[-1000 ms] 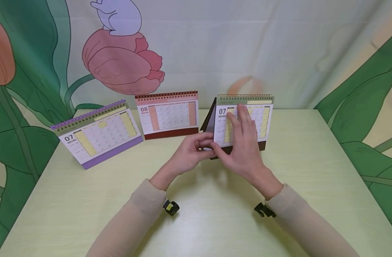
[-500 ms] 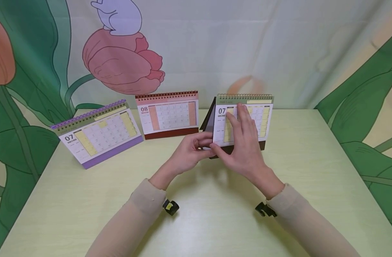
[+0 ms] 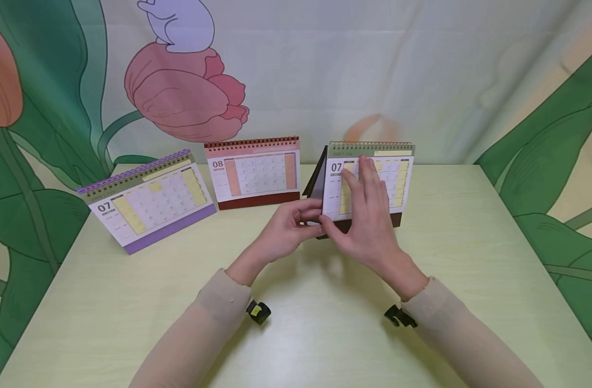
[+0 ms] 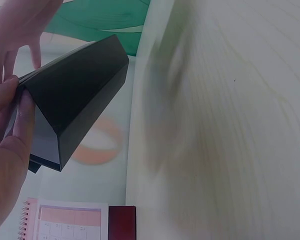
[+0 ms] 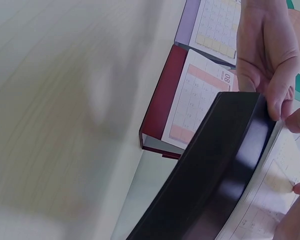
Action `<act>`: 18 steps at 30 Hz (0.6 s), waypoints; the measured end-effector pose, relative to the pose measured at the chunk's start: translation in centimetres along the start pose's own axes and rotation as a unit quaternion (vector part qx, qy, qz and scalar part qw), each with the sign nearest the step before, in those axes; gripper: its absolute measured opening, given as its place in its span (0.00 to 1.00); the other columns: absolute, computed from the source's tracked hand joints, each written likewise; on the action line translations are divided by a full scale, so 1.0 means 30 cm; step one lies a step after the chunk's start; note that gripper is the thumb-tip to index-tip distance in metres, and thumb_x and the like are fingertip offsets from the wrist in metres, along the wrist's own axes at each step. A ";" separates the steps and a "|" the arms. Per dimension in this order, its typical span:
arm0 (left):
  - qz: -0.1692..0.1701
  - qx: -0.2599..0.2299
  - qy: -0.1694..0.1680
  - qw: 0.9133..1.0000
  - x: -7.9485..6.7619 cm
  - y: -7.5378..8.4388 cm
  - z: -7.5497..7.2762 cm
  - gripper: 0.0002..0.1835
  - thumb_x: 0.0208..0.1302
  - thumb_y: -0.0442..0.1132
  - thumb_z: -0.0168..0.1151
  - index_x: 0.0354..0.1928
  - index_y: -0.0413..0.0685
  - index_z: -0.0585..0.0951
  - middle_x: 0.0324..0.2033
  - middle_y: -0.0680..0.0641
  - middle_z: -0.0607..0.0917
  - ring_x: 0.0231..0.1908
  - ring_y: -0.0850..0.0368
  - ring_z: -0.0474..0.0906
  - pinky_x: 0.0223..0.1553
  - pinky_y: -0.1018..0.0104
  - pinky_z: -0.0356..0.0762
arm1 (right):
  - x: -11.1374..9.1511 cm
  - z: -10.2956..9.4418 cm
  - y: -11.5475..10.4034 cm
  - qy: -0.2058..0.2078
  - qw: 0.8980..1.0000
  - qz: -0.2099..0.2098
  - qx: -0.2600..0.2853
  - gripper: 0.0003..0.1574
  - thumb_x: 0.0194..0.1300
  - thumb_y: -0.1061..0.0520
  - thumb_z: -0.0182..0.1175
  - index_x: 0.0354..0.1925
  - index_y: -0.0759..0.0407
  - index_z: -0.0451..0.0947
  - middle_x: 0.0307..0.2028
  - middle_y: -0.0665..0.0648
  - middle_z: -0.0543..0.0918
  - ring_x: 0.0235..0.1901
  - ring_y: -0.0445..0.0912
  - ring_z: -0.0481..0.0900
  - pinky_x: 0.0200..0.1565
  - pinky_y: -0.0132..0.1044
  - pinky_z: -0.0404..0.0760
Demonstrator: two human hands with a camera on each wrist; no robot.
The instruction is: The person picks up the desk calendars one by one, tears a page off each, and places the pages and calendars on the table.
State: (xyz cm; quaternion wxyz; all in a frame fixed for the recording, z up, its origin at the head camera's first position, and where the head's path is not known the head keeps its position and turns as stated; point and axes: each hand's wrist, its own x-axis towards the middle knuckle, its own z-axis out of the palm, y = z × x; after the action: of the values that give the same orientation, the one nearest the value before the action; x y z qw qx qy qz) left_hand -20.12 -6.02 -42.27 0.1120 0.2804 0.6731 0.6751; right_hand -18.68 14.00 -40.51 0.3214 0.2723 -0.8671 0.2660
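A desk calendar (image 3: 398, 178) with a black base, its page marked 07, is between both hands, clear of the table with its dark underside (image 4: 80, 85) showing in the left wrist view. My left hand (image 3: 288, 229) pinches its lower left corner, thumb in front and fingers at the open side of the stand. Across the front page lies my right hand (image 3: 371, 221), its fingers extended upward over the date grid and its thumb at the page's left edge. In the right wrist view the black base (image 5: 205, 165) covers part of the scene.
Left of the hands stands a red-based calendar (image 3: 259, 202) showing 08. Farther left is a purple-based calendar (image 3: 172, 229) showing 07, set at an angle. A printed curtain (image 3: 286, 81) hangs behind the pale wooden table (image 3: 320, 345).
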 end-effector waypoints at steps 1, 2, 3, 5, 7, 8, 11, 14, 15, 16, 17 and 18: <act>-0.001 0.000 0.000 1.000 0.000 0.000 0.000 0.24 0.67 0.20 0.62 0.65 0.33 0.76 0.55 0.38 0.86 0.53 0.49 0.84 0.49 0.56 0.85 | 0.000 0.000 -0.001 -0.002 1.000 0.001 0.003 0.51 0.60 0.42 0.64 0.73 0.64 0.59 0.79 0.67 0.49 0.79 0.61 0.44 0.68 0.74 0.50; -0.001 0.001 0.001 1.000 0.001 -0.001 -0.001 0.24 0.67 0.20 0.62 0.65 0.33 0.76 0.54 0.38 0.86 0.53 0.48 0.84 0.49 0.56 0.85 | 0.000 -0.001 -0.003 -0.005 1.000 0.001 0.005 0.51 0.60 0.43 0.63 0.73 0.64 0.59 0.79 0.67 0.49 0.79 0.61 0.43 0.68 0.74 0.50; -0.002 0.001 0.002 1.000 0.001 -0.001 -0.001 0.24 0.67 0.20 0.62 0.65 0.33 0.76 0.55 0.39 0.86 0.54 0.48 0.84 0.49 0.56 0.85 | 0.000 -0.001 -0.005 -0.008 1.000 0.002 0.007 0.50 0.61 0.43 0.61 0.73 0.64 0.59 0.79 0.68 0.49 0.79 0.61 0.43 0.68 0.74 0.51; -0.004 0.002 0.004 1.000 0.000 0.000 -0.001 0.24 0.67 0.20 0.62 0.65 0.33 0.76 0.55 0.39 0.86 0.54 0.48 0.83 0.49 0.56 0.85 | -0.002 -0.004 -0.011 -0.014 1.000 0.004 0.011 0.49 0.61 0.45 0.58 0.74 0.65 0.58 0.79 0.68 0.49 0.79 0.61 0.43 0.68 0.73 0.52; -0.006 0.002 0.006 1.000 -0.002 0.000 -0.002 0.24 0.68 0.21 0.62 0.65 0.34 0.76 0.55 0.38 0.85 0.54 0.48 0.83 0.49 0.56 0.84 | -0.003 -0.006 -0.016 -0.016 1.000 0.002 0.017 0.46 0.62 0.47 0.55 0.73 0.66 0.60 0.78 0.69 0.51 0.78 0.62 0.45 0.69 0.70 0.54; -0.007 0.003 0.007 1.000 -0.002 0.000 -0.003 0.24 0.68 0.21 0.62 0.65 0.34 0.76 0.55 0.39 0.85 0.54 0.48 0.83 0.49 0.56 0.84 | -0.004 -0.007 -0.018 -0.013 1.000 -0.001 0.019 0.44 0.62 0.49 0.54 0.72 0.67 0.62 0.77 0.70 0.54 0.78 0.62 0.47 0.70 0.68 0.55; -0.011 0.004 0.014 1.000 -0.003 -0.003 -0.006 0.24 0.68 0.22 0.62 0.65 0.35 0.76 0.55 0.39 0.86 0.54 0.48 0.83 0.50 0.56 0.84 | -0.008 -0.010 -0.028 0.006 1.000 -0.022 0.019 0.36 0.63 0.54 0.52 0.66 0.71 0.70 0.72 0.71 0.66 0.74 0.64 0.58 0.69 0.61 0.64; -0.018 -0.001 0.026 1.000 -0.004 -0.007 -0.010 0.24 0.68 0.22 0.63 0.65 0.35 0.76 0.54 0.40 0.86 0.53 0.49 0.84 0.49 0.57 0.84 | -0.007 -0.015 -0.037 0.031 0.998 -0.050 0.011 0.25 0.66 0.60 0.53 0.57 0.73 0.79 0.62 0.70 0.79 0.66 0.61 0.74 0.62 0.54 0.76; -0.019 -0.004 0.030 0.999 -0.004 -0.008 -0.012 0.24 0.68 0.22 0.63 0.65 0.35 0.77 0.54 0.41 0.86 0.53 0.49 0.84 0.49 0.57 0.84 | -0.006 -0.017 -0.040 0.040 0.997 -0.059 0.006 0.23 0.66 0.62 0.54 0.54 0.74 0.81 0.58 0.69 0.82 0.62 0.60 0.78 0.58 0.53 0.79; -0.020 -0.005 0.034 0.999 -0.003 -0.008 -0.013 0.24 0.68 0.23 0.64 0.65 0.36 0.77 0.54 0.41 0.86 0.53 0.49 0.84 0.49 0.58 0.84 | -0.005 -0.018 -0.043 0.045 0.997 -0.067 0.002 0.20 0.67 0.63 0.55 0.52 0.74 0.82 0.55 0.69 0.84 0.59 0.59 0.81 0.56 0.52 0.81; -0.021 -0.007 0.037 0.999 -0.003 -0.007 -0.013 0.24 0.67 0.23 0.64 0.65 0.36 0.77 0.54 0.41 0.86 0.53 0.49 0.84 0.49 0.58 0.84 | -0.003 -0.021 -0.044 0.050 0.996 -0.072 0.000 0.18 0.67 0.65 0.56 0.50 0.73 0.83 0.52 0.68 0.85 0.56 0.58 0.83 0.54 0.51 0.83; -0.021 -0.007 0.039 0.999 -0.002 -0.006 -0.014 0.24 0.67 0.23 0.64 0.65 0.36 0.77 0.54 0.41 0.86 0.53 0.49 0.84 0.49 0.58 0.84 | -0.001 -0.022 -0.045 0.054 0.996 -0.076 -0.001 0.16 0.67 0.66 0.57 0.49 0.73 0.84 0.51 0.68 0.86 0.54 0.57 0.84 0.52 0.50 0.83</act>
State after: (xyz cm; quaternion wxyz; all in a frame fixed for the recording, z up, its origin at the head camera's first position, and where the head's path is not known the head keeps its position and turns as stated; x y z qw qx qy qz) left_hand -20.33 -6.41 -42.44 0.1016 0.2391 0.6779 0.6877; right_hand -17.50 13.48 -39.71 0.3868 0.3225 -0.8256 0.2544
